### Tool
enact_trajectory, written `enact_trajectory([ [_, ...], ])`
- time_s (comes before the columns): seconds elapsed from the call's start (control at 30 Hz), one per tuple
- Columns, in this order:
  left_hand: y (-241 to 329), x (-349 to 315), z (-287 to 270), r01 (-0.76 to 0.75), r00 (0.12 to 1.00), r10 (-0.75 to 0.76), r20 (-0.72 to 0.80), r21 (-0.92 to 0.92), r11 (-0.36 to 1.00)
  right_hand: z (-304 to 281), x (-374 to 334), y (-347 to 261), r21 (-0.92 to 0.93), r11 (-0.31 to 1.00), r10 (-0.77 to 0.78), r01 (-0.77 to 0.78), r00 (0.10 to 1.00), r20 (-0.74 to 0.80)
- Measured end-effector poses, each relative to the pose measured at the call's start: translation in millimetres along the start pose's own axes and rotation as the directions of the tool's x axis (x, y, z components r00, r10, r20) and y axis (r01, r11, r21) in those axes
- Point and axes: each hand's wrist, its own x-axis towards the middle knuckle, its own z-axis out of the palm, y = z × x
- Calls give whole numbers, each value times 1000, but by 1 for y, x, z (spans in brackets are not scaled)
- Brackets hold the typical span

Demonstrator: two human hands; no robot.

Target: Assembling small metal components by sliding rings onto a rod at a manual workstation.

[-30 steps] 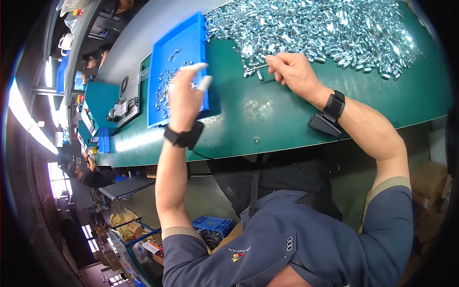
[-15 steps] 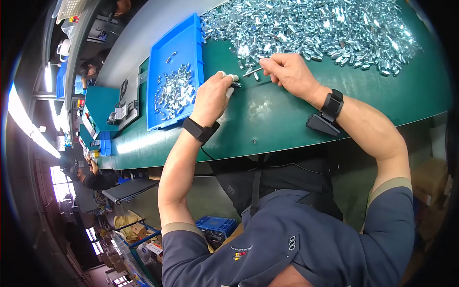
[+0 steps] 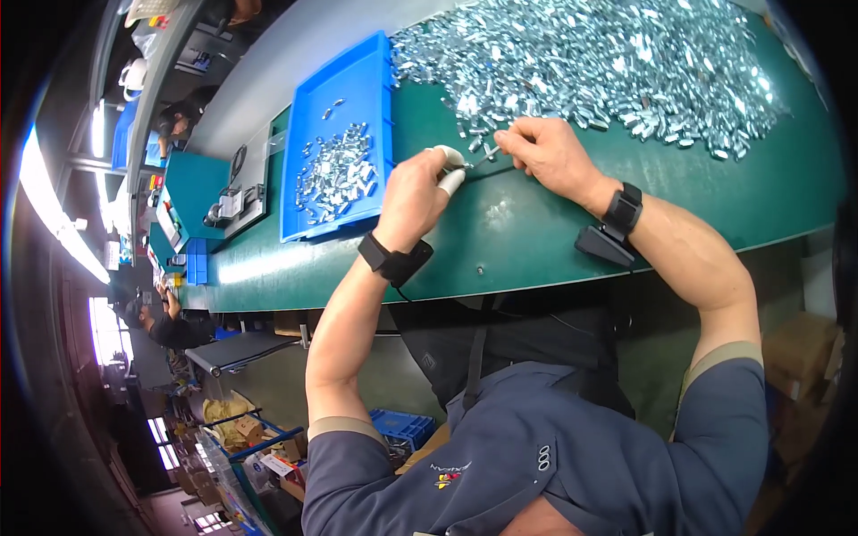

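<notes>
Right of the blue tray [image 3: 344,79], the right hand [image 3: 556,161] pinches a slim metal rod [image 3: 486,158]. The rod's free end projects beyond the grip, trayward, to the left hand [image 3: 414,195]; whether that hand grips anything cannot be determined.

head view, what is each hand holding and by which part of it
The right hand pinches a thin, straight, silvery metal rod toward its right end. The left hand seems to hold a small silvery metal piece, gripped part too small to tell.

Curved strip light [image 3: 54,214], bright window [image 3: 105,332]
</notes>
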Motion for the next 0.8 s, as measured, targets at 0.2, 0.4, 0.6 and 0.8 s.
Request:
enact_trajectory([
  [0.2,-1,-5,0,-69,996,71,-46,41,997,5,1,0,42,999,35,-34,999,-3],
  [0.4,1,0,14,-70,990,50,-133,-150,986,1,-1,-7,-8,998,67,-67,998,10],
  [0.6,-3,-13,11,-94,983,70,-170,-137,986,6,0,-3,-26,997,72,-71,996,51],
  [0.8,-5,-20,15,-116,971,77,-229,-164,980,4,-4,-3,-91,992,91,-84,993,79],
])
